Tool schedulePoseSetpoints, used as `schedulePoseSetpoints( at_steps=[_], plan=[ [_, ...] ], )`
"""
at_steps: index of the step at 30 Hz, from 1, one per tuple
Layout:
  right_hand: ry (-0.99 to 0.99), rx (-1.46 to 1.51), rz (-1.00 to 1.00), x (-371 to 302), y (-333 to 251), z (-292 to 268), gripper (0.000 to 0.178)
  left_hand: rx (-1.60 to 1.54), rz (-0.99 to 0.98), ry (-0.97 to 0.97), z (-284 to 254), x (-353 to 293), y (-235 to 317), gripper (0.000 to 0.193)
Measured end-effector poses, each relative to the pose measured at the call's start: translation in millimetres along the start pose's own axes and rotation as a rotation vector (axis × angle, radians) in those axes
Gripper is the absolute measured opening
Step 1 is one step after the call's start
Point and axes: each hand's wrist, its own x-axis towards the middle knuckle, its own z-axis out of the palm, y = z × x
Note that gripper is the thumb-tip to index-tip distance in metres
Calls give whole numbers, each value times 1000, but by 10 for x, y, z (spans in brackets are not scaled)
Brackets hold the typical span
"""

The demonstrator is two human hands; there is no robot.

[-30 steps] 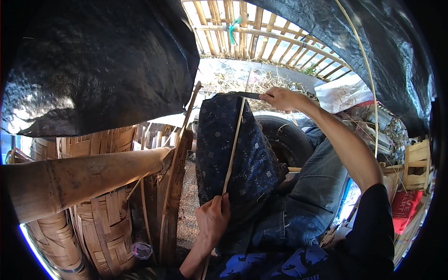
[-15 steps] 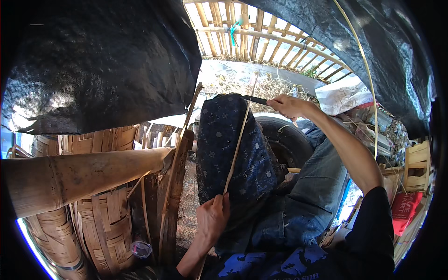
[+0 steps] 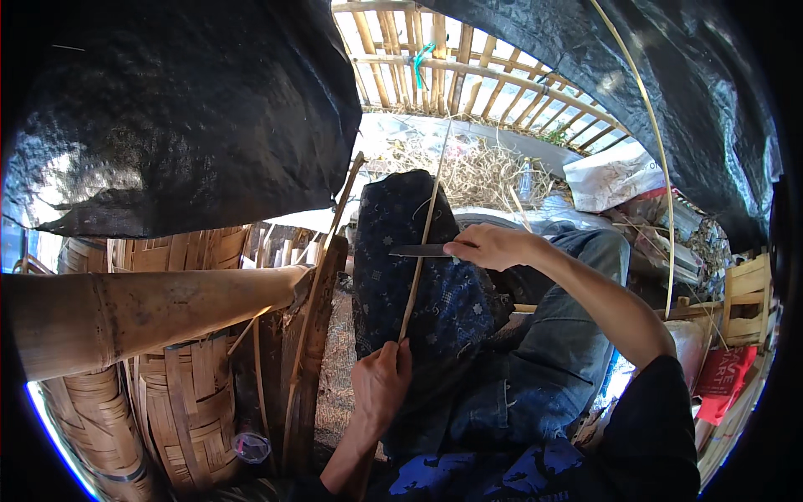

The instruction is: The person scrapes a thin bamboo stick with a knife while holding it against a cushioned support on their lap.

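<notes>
My left hand (image 3: 381, 386) is closed around the near end of a thin bamboo strip (image 3: 427, 219), which runs away from me over my lap. Under the strip lies a dark blue patterned cloth (image 3: 386, 289), draped over my leg. In my right hand (image 3: 495, 248) is a knife (image 3: 416, 250), its handle mostly hidden by my fingers. The blade points left and crosses the strip about midway along the cloth; it looks to be touching the strip. Beyond the cloth the strip's far end sticks up over a pile of shavings (image 3: 481, 163).
A thick bamboo pole (image 3: 159, 314) juts in from the left above woven bamboo baskets (image 3: 188, 402). Black plastic sheeting (image 3: 192, 117) hangs at upper left. A slatted bamboo fence (image 3: 485, 63) stands at the back. To the right are a red bag (image 3: 724, 383) and a white sack (image 3: 611, 177).
My right hand has drawn the knife nearer along the strip, from the cloth's far edge to its middle. My left hand stays in place on the strip.
</notes>
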Motion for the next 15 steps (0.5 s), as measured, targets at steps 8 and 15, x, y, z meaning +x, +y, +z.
schedulePoseSetpoints(
  at_steps=[8, 15],
  plan=[
    [640, -96, -184, 253, 369, -449, 49, 29, 22, 48, 37, -44, 5, 26],
    [473, -213, -34, 215, 336, -422, 51, 44, 45, 38, 50, -41, -7, 25]
  ],
)
